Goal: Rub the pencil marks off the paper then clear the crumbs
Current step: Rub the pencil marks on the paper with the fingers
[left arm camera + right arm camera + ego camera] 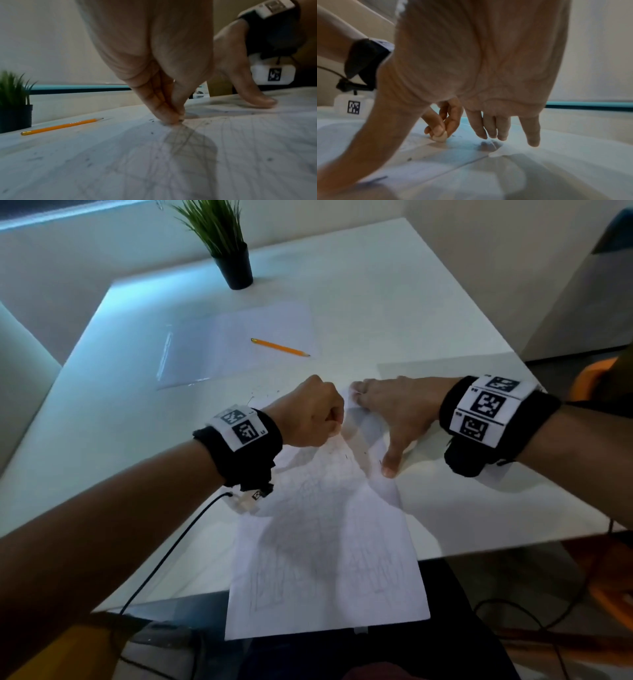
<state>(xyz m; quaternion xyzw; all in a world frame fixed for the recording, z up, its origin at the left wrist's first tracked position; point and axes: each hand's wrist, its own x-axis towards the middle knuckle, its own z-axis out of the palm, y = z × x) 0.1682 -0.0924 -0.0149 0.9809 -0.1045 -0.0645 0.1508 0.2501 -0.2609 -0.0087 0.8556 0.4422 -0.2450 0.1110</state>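
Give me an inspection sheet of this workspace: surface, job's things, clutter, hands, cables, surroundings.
Surface: white table, glossy.
Job's things: pencil-marked paper overhanging the near edge; eraser pressed on it; dark crumbs scattered.
Clutter: yellow pencil on a second sheet; potted plant.
Hands: left hand pinches the eraser; right hand spread flat, holding the paper down.
Cables: black cable from the left wrist unit; more on the floor at the right.
Surroundings: orange chair, pale walls.

head view overhead, wrist views low, close
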